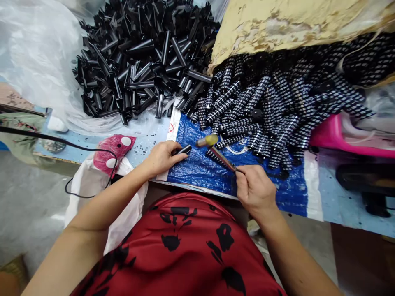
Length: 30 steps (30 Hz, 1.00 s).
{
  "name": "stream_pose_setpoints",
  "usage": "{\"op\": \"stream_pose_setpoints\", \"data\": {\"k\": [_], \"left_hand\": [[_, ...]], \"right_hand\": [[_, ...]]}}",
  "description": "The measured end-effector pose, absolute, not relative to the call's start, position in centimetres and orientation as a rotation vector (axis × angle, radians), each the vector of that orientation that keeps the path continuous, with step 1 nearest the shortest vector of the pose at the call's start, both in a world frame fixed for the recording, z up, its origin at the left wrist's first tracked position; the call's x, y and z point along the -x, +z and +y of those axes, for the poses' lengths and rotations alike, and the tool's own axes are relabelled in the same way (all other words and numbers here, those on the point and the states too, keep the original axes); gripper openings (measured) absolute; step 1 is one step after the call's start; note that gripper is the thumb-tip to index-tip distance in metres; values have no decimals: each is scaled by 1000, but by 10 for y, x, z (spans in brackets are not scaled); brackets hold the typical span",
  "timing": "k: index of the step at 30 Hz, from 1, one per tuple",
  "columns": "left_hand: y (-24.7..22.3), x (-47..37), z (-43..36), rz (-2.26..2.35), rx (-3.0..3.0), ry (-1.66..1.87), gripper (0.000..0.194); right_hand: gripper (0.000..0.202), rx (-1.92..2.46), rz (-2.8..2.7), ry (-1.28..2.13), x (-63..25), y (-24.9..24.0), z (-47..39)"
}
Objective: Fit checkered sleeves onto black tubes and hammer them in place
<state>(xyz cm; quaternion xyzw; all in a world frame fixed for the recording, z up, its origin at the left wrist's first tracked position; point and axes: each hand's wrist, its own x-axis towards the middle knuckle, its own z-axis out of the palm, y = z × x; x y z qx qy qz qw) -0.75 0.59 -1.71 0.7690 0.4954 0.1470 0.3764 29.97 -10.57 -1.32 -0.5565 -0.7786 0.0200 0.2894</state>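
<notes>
Black tube gripped in left hand, mallet held in right

A short glossy black tube (185,149) is gripped in the left hand (166,155), the fingers being closed around it and its end left exposed toward the right. It is held over the left part of a blue woven plastic sheet (194,170), by which the near edge of a pale blue table (345,209) is covered. A mallet is clasped in the right hand (257,187), the fingers being wrapped around the end of the narrow handle (224,159). The yellow mallet head (211,140) is pointed toward the exposed end of the tube, and a small gap is seen between them. Below the handle, a dark piece with white marks (217,158) is partly hidden.

Beyond the left hand, a large pile of plain black tubes (135,70) is heaped, bordered on its left by translucent plastic sheeting (40,57). To the right, a second pile, of black tubes printed with rows of white marks (262,98), is spread across the blue sheet and partly covered by a flaking yellow sheet (277,26). A bright pink container (328,137) is placed at the right of that pile. Left of the left hand, a pink bag with white dots (106,154) is seen at the table's edge, and small black bits (144,144) are scattered nearby
</notes>
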Motion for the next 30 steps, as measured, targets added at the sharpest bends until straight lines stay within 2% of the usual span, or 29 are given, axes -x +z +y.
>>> {"op": "stream_pose_setpoints", "data": {"k": [5,9,15,19,23,26,30], "left_hand": [[-17,2,2,1295,-1965,378,30],[-18,-1,-2,1317,-2011,381,30],[-11,-4,12,1307,-2036,189,34],[-6,-4,20,1287,-1996,109,35],[-6,-8,23,1307,-1960,105,27],[-8,-11,31,1313,-1930,118,22],[-8,-11,43,1284,-1886,124,34]], "right_hand": [[14,1478,-2039,-46,-280,-2,-93],[24,1562,-2273,-180,-273,-4,-94],[24,1537,-2226,12,-275,3,-92],[28,1544,-2142,-9,-269,1,-97],[30,1564,-2257,109,-263,0,-101],[30,1396,-2150,161,-264,1,-103],[30,1228,-2212,159,-262,-4,-107]]}}
